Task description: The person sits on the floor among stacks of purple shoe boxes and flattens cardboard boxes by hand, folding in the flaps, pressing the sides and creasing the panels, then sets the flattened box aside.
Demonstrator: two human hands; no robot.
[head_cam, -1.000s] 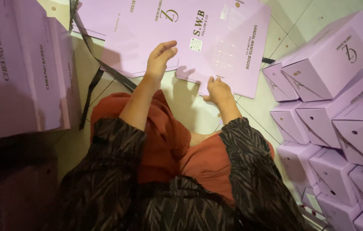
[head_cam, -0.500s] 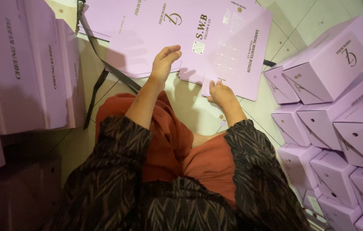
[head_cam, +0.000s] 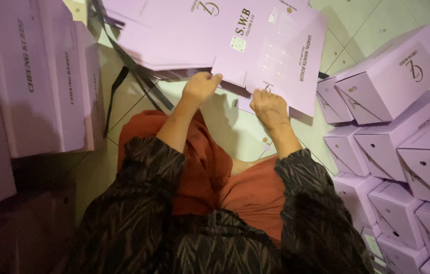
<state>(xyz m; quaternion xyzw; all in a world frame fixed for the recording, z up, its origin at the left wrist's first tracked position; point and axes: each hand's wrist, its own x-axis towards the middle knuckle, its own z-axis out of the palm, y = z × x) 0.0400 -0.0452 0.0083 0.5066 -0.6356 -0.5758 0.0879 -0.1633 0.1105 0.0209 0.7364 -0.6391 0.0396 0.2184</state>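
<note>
One view only — a head-worn camera looking steeply down over the seated person's lap to the tiled floor (head_cam: 235, 127). It sits close — forearms fill the centre, with box stacks cropped at both side edges.

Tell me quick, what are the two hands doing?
Left hand: closed on the near edge of the flat lilac box sheet.
Right hand: gripping the same sheet's near edge.

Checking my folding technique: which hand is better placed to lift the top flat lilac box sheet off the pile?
Probably the right hand: it rests on the near edge of the flat lilac box sheet. The left hand is at the pile's edge, lower and further left.
</note>
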